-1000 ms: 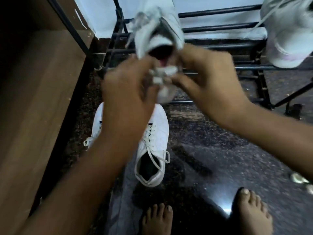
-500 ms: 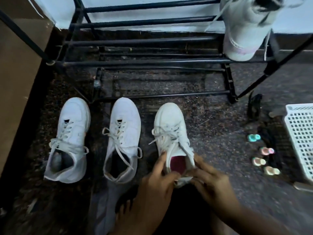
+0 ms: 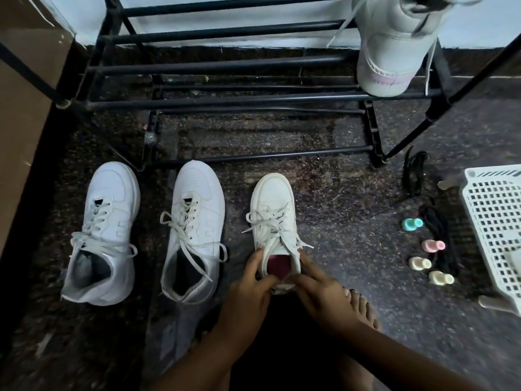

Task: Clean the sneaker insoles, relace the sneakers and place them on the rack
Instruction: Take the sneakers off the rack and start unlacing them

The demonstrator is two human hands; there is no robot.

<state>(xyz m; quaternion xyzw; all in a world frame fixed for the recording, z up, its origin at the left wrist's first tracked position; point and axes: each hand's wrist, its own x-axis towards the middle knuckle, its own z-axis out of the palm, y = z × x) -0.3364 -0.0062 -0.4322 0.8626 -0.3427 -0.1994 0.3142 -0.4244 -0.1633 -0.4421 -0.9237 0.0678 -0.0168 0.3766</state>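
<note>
A cream sneaker (image 3: 273,204) with a dark red insole (image 3: 277,266) stands on the dark floor, toe toward the black metal rack (image 3: 225,64). My left hand (image 3: 248,289) grips its heel collar from the left. My right hand (image 3: 318,289) grips the heel from the right. Two white laced sneakers, one at the far left (image 3: 104,230) and one beside it (image 3: 196,230), stand left of it. A fourth pale sneaker (image 3: 394,43) sits on the rack's shelf at the upper right, laces hanging.
A white perforated basket (image 3: 496,221) lies at the right edge. Black laces (image 3: 435,224) and several small pastel bottles (image 3: 412,223) lie on the floor beside it. A wooden panel (image 3: 22,117) borders the left. My bare foot (image 3: 361,309) rests by my right hand.
The cream sneaker came down from rack height to the floor with both hands on it. Since half a second ago the hands hold the heel in much the same place.
</note>
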